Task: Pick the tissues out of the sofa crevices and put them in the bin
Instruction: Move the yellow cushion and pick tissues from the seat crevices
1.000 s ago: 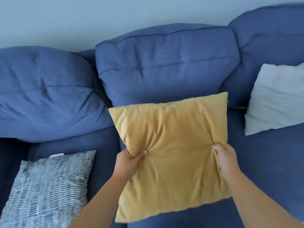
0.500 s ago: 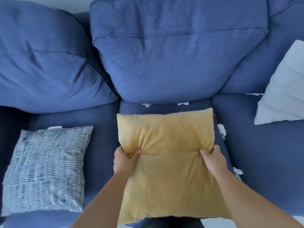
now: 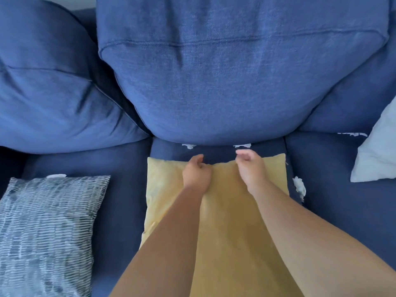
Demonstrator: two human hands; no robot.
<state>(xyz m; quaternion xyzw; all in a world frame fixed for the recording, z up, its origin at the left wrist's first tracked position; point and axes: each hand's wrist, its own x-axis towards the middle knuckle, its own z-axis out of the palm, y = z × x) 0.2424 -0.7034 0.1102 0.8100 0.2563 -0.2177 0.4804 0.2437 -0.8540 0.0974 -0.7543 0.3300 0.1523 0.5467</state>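
Two hands over the top edge of yellow cushion (image 3: 225, 221). Left hand (image 3: 196, 171) loosely curled, fingers bent under, resting on the cushion's edge, gripping nothing visible. Right hand (image 3: 249, 166) half open, fingers curved, slightly blurred, hovering just short of a white tissue scrap (image 3: 242, 145), not touching it. Both forearms bare, reaching forward across the cushion.

Yellow cushion soft, velvety, square, lying flat on the middle seat of blue sofa (image 3: 342, 211). Second tissue scrap (image 3: 188, 145) poking from the same back crevice, just beyond the left hand. Crumpled tissue wad (image 3: 299, 185) wedged in the seam between middle and right seats, beside the cushion's right edge. Thin tissue strip (image 3: 351, 134) in the right seat's back crevice. Small white bit (image 3: 56, 176) above patterned grey-white cushion (image 3: 47, 232) on the left seat.

Sofa fabric coarse woven, back cushions plump, seamed. Plain white cushion (image 3: 377, 151) at far right.
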